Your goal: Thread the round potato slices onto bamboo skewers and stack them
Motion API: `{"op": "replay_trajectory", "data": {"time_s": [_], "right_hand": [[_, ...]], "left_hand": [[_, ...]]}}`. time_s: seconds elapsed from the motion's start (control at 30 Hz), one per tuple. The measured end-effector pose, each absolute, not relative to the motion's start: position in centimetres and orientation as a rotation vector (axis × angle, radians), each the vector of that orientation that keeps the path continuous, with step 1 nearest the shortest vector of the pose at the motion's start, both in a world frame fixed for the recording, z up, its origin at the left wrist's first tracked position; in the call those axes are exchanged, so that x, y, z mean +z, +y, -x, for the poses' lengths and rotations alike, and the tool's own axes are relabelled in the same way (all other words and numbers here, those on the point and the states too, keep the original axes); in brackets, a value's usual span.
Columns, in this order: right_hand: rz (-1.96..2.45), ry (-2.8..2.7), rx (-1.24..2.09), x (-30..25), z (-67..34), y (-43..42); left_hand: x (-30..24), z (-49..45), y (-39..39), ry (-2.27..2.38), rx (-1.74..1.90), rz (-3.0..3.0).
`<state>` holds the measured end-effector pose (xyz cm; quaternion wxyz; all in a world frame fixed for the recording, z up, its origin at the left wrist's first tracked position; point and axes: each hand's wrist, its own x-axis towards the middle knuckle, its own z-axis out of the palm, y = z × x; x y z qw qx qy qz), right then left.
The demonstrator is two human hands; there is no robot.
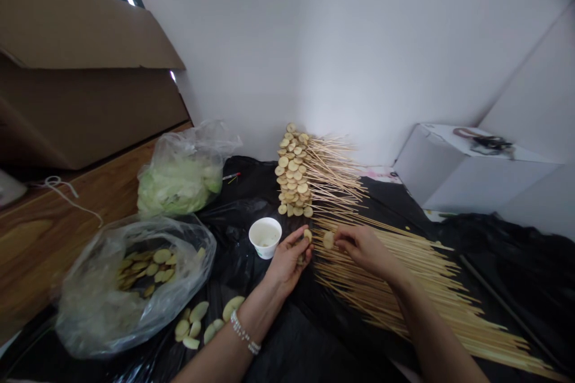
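Note:
My left hand (291, 256) is closed around a few thin pale slices that look like potato, with one potato slice (308, 234) pinched upright at the fingertips. Just to its right, my right hand (362, 246) is closed in a pinch, with another potato slice (329, 240) at its fingertips. Whether a stick runs through that slice I cannot tell. Under and beside my right hand lie many loose bamboo skewers (404, 263). Beyond both hands is a stack of skewers with potato slices (294, 173) on their left ends.
A white paper cup (265, 233) stands left of my left hand. An open clear bag (90, 305) holds more slices, and loose slices (197, 312) lie on black plastic sheeting (323, 335). Behind are a bag of pale green vegetable (179, 182), a cardboard box (90, 114) and a white box (471, 173).

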<state>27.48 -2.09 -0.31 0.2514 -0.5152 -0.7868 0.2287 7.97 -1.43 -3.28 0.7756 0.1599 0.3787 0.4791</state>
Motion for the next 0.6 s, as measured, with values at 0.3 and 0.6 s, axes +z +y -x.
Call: {"op": "replay_trajectory", "data": {"time_s": [0.3,0.6], "right_hand": [[1.399,-2.119,0.623,0.13,-27.06,-2.32],[1.354,-2.116,0.685,-0.06,-27.15,-2.2]], "left_hand": [[-3.12,-7.9,-1.52,0.837,1.042,-0.4],[-2.85,-7.74,-1.32,0.894,1.019,-0.428]]}}
